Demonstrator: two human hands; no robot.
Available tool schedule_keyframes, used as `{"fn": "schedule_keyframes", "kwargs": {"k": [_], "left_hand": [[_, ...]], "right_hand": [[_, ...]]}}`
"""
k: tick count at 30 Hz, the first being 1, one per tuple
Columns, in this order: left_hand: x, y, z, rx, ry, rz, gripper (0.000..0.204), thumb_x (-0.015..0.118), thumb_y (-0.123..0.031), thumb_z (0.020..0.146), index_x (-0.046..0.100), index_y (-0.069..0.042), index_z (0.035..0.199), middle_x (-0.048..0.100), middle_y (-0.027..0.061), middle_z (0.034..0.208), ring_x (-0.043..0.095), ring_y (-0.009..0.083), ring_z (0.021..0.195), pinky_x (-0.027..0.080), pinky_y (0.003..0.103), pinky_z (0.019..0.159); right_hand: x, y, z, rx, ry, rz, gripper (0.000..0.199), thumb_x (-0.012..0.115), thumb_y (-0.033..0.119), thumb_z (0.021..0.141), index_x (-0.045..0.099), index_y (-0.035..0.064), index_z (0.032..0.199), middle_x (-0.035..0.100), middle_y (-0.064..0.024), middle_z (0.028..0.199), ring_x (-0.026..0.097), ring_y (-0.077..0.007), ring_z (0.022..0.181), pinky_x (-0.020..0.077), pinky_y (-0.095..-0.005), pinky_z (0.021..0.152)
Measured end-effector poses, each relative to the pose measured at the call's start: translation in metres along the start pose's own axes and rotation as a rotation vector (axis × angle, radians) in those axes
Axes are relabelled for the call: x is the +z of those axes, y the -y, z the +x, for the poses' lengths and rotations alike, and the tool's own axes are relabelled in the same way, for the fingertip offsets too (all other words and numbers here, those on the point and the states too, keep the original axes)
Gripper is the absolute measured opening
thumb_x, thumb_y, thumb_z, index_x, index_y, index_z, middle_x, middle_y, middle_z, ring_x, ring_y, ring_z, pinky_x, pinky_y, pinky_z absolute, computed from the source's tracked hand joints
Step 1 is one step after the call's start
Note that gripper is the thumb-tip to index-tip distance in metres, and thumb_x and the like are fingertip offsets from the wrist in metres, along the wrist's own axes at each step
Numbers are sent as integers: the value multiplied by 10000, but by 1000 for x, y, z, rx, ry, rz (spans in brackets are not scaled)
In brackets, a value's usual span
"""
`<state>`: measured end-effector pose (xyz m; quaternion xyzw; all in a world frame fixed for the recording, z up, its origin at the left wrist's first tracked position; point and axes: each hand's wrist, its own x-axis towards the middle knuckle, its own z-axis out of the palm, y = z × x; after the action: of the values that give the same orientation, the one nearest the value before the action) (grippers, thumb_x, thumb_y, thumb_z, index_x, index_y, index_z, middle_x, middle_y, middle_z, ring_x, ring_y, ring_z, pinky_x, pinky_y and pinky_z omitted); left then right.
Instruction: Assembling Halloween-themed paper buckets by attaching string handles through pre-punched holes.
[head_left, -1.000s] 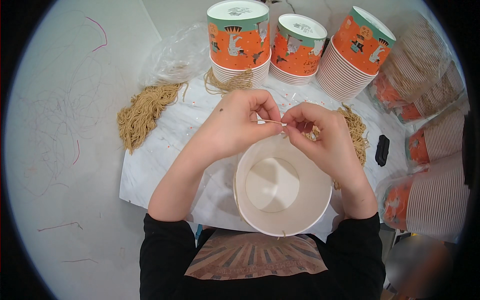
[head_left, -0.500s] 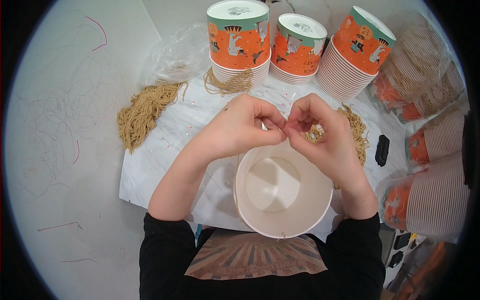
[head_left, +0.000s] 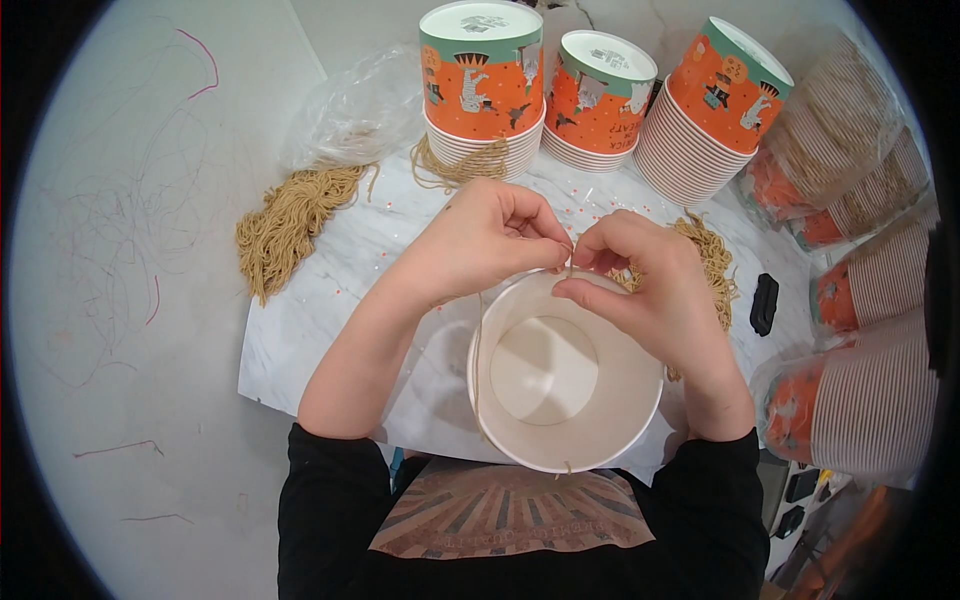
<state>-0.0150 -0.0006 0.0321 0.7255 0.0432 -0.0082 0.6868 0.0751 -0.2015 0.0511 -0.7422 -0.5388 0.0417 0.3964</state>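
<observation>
Here, left hand (head_left: 490, 240) pinches cord (head_left: 571, 268), right hand (head_left: 645, 270) gapes, bucket (head_left: 615, 420) upright, mouth facing up.

Bright, even light. Soft grey shadows inside white paper bucket (head_left: 620, 400); glare on clear plastic bag (head_left: 360, 110), far left of bench (head_left: 300, 340). Fisheye: black rim, rightmost cup stacks (head_left: 870, 390) stretched.

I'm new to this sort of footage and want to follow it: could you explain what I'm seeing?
There is no machine here: a person works with bare hands. A wide camera worn on the head looks down, so straight edges bend. The left hand pinches a thin tan cord over the far rim of a pale, open tub; the right hand is at it too, its grip unclear. On the marbled table lie tan cord bundles, behind them orange-and-green tub stacks, upside down.
</observation>
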Motion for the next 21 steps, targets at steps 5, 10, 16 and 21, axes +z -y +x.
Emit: {"fn": "schedule_keyframes", "kwargs": {"k": [5,10,16,21], "left_hand": [[1,-1,2,-30,-15,13,120,701,-32,867,716,65,937,764,132,945,730,136,866,567,247,808],[0,0,4,-33,-16,12,122,689,-31,867,718,66,934,765,143,944,733,142,865,565,243,798],[-4,4,4,-31,0,-21,132,685,-31,849,702,59,944,756,121,919,726,130,863,561,234,786],[0,9,7,37,-33,-12,111,680,-18,849,671,37,945,723,67,914,696,96,846,545,214,760]], "right_hand": [[8,3,-1,-23,-53,-104,247,834,187,785,648,38,851,654,-77,801,677,-255,760,534,-370,644],[14,-1,-3,-50,-97,-154,203,809,159,801,650,38,839,653,-74,798,670,-265,753,526,-386,627],[16,-4,-2,-87,-90,-142,137,760,103,817,645,40,859,641,-81,813,657,-281,777,510,-400,636],[14,-3,-1,-132,-95,-196,150,733,66,799,601,39,863,603,-92,812,634,-292,769,496,-407,638]]}}
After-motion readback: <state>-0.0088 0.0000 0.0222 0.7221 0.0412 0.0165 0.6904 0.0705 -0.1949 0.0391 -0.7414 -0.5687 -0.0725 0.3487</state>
